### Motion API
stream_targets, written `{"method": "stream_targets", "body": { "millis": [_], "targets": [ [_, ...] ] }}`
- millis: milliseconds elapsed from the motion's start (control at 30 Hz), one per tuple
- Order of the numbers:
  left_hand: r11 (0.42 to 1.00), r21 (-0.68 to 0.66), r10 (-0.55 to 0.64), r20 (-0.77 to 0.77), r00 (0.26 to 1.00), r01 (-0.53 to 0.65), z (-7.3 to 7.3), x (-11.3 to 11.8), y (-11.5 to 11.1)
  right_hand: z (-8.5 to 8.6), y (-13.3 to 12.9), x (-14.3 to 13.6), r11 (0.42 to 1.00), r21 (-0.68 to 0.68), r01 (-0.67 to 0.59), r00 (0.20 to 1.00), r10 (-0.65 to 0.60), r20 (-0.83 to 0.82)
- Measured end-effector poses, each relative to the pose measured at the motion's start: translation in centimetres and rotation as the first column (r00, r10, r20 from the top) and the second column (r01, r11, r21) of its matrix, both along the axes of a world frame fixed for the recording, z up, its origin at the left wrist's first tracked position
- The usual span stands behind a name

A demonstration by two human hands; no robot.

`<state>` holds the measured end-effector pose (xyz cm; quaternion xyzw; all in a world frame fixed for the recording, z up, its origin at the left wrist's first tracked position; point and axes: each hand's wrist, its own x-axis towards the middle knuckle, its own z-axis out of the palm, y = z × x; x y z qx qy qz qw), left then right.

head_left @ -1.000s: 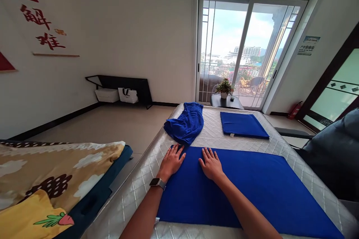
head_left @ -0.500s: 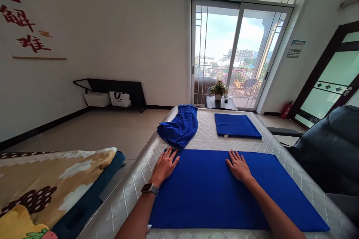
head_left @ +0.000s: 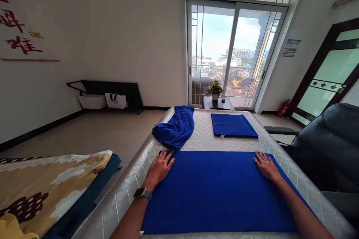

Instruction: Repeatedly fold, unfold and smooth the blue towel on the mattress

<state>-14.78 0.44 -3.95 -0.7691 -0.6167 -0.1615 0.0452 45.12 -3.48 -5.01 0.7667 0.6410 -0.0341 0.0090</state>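
The spread blue cloth (head_left: pixel 215 194) lies flat on the quilted mattress (head_left: pixel 119 203), and the step in hand looks like smoothing it out. Both hands rest on it well apart, palms down and fingers extended, with nothing clamped between them: the left hand (head_left: pixel 160 168) at the cloth's far left corner, the right hand (head_left: pixel 267 166) close to its far right corner. Beyond the cloth's far left corner sits a crumpled blue cloth (head_left: pixel 176 127), its lower end close by the left fingertips; beyond the far edge, toward the right, lies a folded blue cloth (head_left: pixel 234 125). The spread cloth shows no large creases between the hands — so the flattening seems nearly done. The next move probably calls for light, even pressure toward the corners, or a grip on the edge if it is to be folded — without dragging the layers askew.
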Motion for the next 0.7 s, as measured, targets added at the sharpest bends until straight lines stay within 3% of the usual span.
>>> {"method": "stream_targets", "body": {
  "millis": [200, 700],
  "targets": [
    [1.0, -0.019, -0.006, -0.017, 1.0, 0.006, -0.1, -0.1, 0.1, -0.9, 0.0, 5.4, 1.0, -0.001, -0.004, 0.999, 0.004, -0.051],
    [0.998, -0.056, 0.003, -0.031, 0.999, -0.005, 0.6, 0.2, -0.3, -1.1, -0.2, 5.8, 0.999, 0.027, -0.029, 0.999, 0.03, -0.044]
  ]
}}
